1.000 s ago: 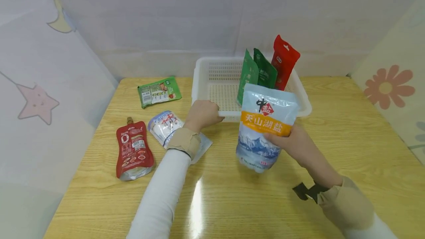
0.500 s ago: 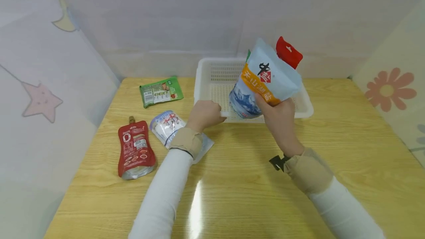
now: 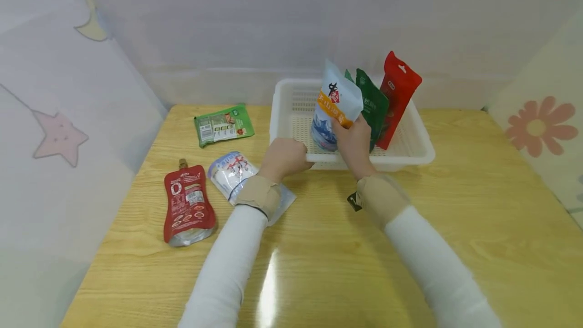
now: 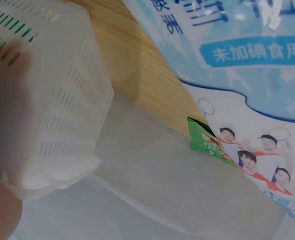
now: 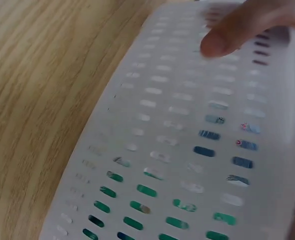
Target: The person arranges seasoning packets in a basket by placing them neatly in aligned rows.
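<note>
In the head view my left hand point(image 3: 286, 158) grips the near rim of the white plastic basket point(image 3: 396, 161). The left hand's thumb point(image 5: 217, 44) presses on the outside of the slotted wall in the right wrist view. My right hand point(image 3: 355, 140) holds a light-blue salt bag point(image 3: 342, 97) by its side, upright and tilted slightly, inside the basket. Just right of it stand a dark green pouch point(image 3: 374, 103) and a red packet point(image 3: 400, 97); another green pouch is mostly hidden behind the salt bag. Blue printing shows through the basket's slots in the right wrist view.
Left of the basket, on the wooden table point(image 3: 319, 267), lie a green packet point(image 3: 224, 125), a red spouted pouch point(image 3: 188, 204) and a white-and-blue salt bag point(image 3: 232, 171) partly under the left forearm. A pale wall covering point(image 3: 218, 24) rises behind the table.
My right hand has carried the salt bag from in front of the basket, over its near rim and down inside, beside the green pouches. My left hand has stayed on the rim.
</note>
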Demonstrator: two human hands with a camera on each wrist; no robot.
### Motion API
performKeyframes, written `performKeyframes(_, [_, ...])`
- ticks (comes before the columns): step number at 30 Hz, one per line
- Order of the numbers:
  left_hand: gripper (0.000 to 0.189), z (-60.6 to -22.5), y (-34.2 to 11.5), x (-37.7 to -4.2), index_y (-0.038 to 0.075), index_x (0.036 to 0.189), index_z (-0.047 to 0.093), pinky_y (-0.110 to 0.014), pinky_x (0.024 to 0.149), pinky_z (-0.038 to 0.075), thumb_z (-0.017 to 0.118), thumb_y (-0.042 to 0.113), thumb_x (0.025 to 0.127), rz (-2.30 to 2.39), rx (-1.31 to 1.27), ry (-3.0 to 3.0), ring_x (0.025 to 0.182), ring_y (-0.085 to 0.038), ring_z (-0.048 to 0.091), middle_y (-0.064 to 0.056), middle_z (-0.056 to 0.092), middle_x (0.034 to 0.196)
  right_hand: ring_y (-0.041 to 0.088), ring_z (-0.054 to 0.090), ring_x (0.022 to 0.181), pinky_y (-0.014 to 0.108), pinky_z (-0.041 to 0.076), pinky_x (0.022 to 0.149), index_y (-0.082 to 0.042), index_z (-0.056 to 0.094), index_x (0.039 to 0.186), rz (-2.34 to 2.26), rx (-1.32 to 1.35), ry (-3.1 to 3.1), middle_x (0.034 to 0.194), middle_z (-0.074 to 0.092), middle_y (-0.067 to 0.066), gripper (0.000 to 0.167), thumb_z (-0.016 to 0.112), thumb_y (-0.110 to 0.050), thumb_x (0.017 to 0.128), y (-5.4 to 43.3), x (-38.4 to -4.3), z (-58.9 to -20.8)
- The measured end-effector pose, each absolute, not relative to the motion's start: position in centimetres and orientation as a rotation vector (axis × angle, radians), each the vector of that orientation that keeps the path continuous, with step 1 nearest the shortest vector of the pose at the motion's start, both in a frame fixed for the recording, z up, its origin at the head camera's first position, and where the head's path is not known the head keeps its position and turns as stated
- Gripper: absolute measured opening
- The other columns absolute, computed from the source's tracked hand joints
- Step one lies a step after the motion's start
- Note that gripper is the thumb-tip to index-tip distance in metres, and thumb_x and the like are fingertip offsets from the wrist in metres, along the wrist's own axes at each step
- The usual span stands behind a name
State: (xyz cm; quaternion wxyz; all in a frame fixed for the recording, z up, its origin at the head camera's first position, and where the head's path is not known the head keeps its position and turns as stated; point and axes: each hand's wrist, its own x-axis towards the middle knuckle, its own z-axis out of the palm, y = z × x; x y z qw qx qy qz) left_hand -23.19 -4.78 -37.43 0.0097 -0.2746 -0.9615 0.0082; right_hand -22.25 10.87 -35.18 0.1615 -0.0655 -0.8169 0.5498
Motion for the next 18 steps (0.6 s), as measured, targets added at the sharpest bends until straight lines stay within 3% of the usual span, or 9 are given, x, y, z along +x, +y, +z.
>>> performKeyframes(11, [0.033, -37.4, -4.6, -23.2, 0.015, 0.079, 0.073, -0.035, 0.064, 0.055, 0.059, 0.044, 0.088, 0.037, -0.868, -3.002, 0.062, -0.014, 0.06, 0.002, 0.068, 0.071, 0.034, 0.057, 0.121, 0.047, 0.049, 0.098, 0.0, 0.047, 0.132, 1.402, -0.259, -2.518, 0.131, 0.057, 0.021, 0.043, 0.057, -0.017, 0.094, 10.3, -25.9, -36.5])
performKeyframes(18, [0.032, -37.5, -4.5, -23.1, 0.015, 0.074, 0.071, -0.034, 0.062, 0.054, 0.058, 0.042, 0.088, 0.033, -0.849, -2.991, 0.059, -0.013, 0.056, 0.003, 0.065, 0.066, 0.035, 0.049, 0.129, 0.047, 0.042, 0.106, 0.0, 0.039, 0.139, 1.434, -0.27, -2.603, 0.139, 0.05, 0.022, 0.047, 0.053, -0.011, 0.095, 10.6, -26.9, -36.9])
